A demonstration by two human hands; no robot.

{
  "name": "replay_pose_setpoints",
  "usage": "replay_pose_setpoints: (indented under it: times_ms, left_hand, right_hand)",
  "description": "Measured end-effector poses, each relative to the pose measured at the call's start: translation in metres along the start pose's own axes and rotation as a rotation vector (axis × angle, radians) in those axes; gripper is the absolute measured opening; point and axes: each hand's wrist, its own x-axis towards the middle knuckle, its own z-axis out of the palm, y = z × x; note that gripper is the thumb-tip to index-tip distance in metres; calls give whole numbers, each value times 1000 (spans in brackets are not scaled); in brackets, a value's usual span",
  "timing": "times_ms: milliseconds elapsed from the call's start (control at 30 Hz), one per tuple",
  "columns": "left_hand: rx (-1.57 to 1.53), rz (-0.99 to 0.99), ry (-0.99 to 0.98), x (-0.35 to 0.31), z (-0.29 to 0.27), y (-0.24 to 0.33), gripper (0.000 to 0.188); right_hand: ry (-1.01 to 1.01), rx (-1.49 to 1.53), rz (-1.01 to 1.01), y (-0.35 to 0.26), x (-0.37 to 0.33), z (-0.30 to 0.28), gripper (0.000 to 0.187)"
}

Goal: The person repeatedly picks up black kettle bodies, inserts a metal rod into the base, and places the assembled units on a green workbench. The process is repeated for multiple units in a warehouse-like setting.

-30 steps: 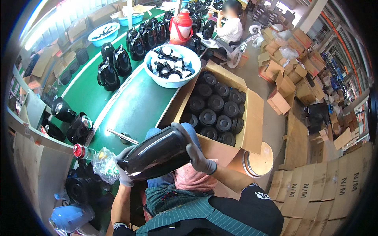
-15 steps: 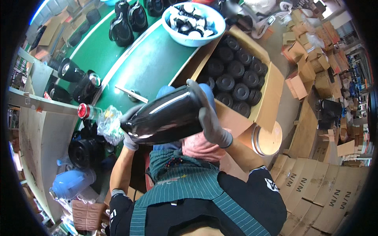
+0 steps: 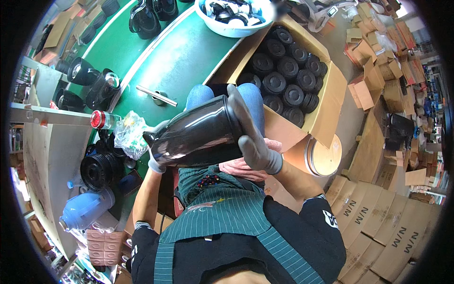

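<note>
A glossy black jug body (image 3: 198,132) lies on its side above my lap, its pointed spout end to the left and its wide base end to the right. My left hand (image 3: 155,149), in a grey glove, is closed around the spout end, and most of its fingers are hidden behind the jug. Against the base end presses my right hand (image 3: 250,132), gloved too, with long fingers laid over the end and the thumb on the near side. Between them the two hands hold the jug up. A pink cloth (image 3: 241,166) lies on my lap below it.
Right of my knees stands an open carton (image 3: 326,113) of round black parts. A light blue basin (image 3: 231,32) of small parts sits on the green table (image 3: 175,57). Several black jugs (image 3: 144,21), a metal bar (image 3: 156,95), a red-lidded jar (image 3: 105,120) and a clear plastic bag (image 3: 131,135) are there too.
The view has shifted, so the table and basin sit higher in the picture. Both hands keep hold of the jug, and my right thumb has moved slightly at the base end.
</note>
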Motion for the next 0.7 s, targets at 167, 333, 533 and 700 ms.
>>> replay_pose_setpoints:
  times_ms: [167, 333, 533, 700]
  left_hand:
    - [1102, 507, -2, 18, 81, 169, 44]
    - [1023, 653, 209, -14, 101, 75, 64]
    - [1196, 575, -492, -10, 55, 51, 82]
    - [1748, 374, 113, 97, -22, 55, 78]
  right_hand:
    - [-41, 123, 187, 89, -71, -2, 58]
    - [95, 628, 644, 54, -22, -39, 60]
    - [-244, 18, 527, 34, 15, -56, 81]
    - [-254, -321, 184, 65, -20, 10, 88]
